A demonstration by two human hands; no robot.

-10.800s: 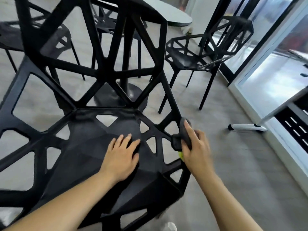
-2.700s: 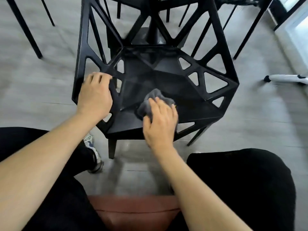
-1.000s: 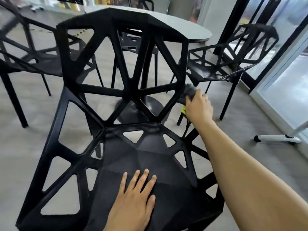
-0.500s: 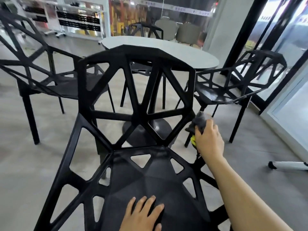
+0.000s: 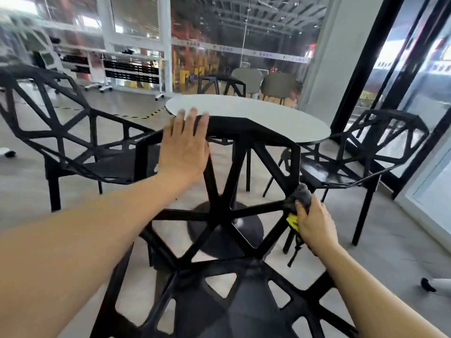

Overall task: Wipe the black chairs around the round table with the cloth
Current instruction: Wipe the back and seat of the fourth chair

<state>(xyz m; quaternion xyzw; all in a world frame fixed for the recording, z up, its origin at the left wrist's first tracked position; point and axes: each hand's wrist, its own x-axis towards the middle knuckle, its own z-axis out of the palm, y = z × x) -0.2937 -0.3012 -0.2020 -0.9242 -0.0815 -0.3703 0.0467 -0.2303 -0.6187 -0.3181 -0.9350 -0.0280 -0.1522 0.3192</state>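
Left hand (image 5: 184, 147) has risen from seat to chair (image 5: 219, 215) backrest top.

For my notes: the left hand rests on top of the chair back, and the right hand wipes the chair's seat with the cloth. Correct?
Not the seat. In the head view the right hand presses the cloth on the right edge of the chair back. The left hand rests on top.

Right hand (image 5: 314, 222) presses cloth (image 5: 300, 196) against chair (image 5: 296, 167).

Two grey upholstered chairs (image 5: 266, 81) are seen at the upper centre of the frame, white wheeled racks (image 5: 131, 69) at the upper left, and black-framed glass doors (image 5: 400, 76) along the right edge.
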